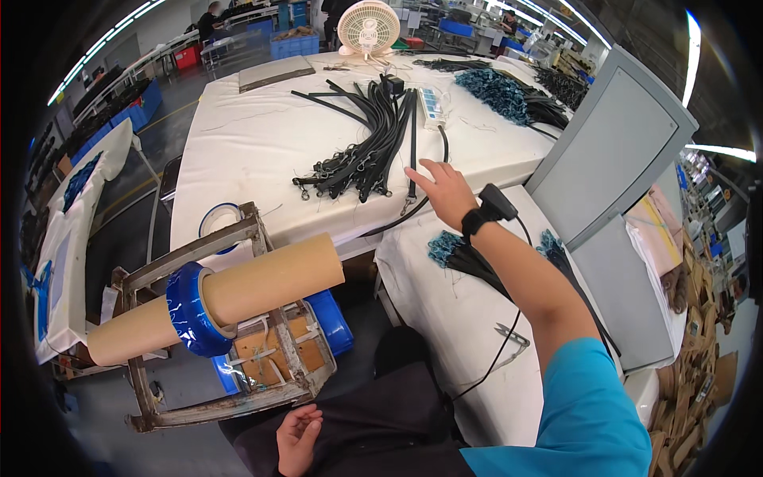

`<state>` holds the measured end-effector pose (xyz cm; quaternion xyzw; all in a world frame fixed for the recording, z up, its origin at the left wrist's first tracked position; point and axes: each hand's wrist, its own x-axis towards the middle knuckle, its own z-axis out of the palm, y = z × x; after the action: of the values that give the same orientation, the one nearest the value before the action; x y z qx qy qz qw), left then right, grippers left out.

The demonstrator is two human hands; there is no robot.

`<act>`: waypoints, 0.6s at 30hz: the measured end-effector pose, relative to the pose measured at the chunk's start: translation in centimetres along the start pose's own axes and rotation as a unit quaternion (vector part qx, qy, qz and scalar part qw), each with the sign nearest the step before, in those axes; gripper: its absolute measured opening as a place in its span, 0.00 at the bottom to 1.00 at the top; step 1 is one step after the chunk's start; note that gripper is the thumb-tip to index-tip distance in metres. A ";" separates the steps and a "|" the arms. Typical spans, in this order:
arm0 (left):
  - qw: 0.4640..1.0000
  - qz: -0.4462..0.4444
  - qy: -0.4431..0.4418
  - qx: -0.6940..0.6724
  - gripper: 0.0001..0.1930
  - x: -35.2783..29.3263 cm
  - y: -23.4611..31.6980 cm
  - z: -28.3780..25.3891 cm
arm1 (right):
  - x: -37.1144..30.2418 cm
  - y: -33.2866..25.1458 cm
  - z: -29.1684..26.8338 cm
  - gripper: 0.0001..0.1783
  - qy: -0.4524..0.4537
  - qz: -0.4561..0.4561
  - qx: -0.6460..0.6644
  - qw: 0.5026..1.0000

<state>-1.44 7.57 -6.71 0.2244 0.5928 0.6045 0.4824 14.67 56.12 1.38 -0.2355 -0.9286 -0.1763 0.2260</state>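
My right hand (447, 192) reaches over the near edge of the white-covered table (238, 143), its fingers spread and holding nothing. A fingertip is at a single black strap (412, 143) with a metal clip at its lower end; whether it touches, I cannot tell. Left of it lies a bundle of black straps (373, 131), with metal hooks toward me. A black device (497, 203) is strapped to my right wrist. Low over my lap, my left hand (298, 440) is loosely curled, with a gap at the thumb and nothing seen in it.
A cardboard tube (274, 278) carrying a blue tape roll (184, 310) lies across a worn frame (139, 389) at left. A power strip (431, 109) and a fan (368, 30) stand beyond. Scissors (513, 334) lie on the right-hand table, beside a grey panel (612, 143).
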 end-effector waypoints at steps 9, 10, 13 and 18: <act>0.999 -0.007 0.042 -0.016 0.17 -0.4 -0.3 -1.1 | 2.5 1.9 2.4 0.08 -0.066 -0.093 0.019 0.993; 0.999 -0.006 0.043 -0.015 0.17 -0.5 -0.2 -1.1 | 2.9 1.5 2.0 0.08 -0.065 -0.093 0.020 0.993; 0.999 0.009 0.043 -0.013 0.16 -0.6 0.5 -0.9 | 4.6 -1.5 -0.8 0.08 0.122 0.057 0.245 0.960; 0.999 0.036 0.021 -0.034 0.16 -1.1 1.8 -0.6 | 5.7 -3.5 -15.6 0.10 0.332 0.070 0.512 0.789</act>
<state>-2.04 6.68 -4.81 0.2162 0.5733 0.6463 0.4549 13.66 48.52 16.54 -0.0762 -0.7316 0.2738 0.6197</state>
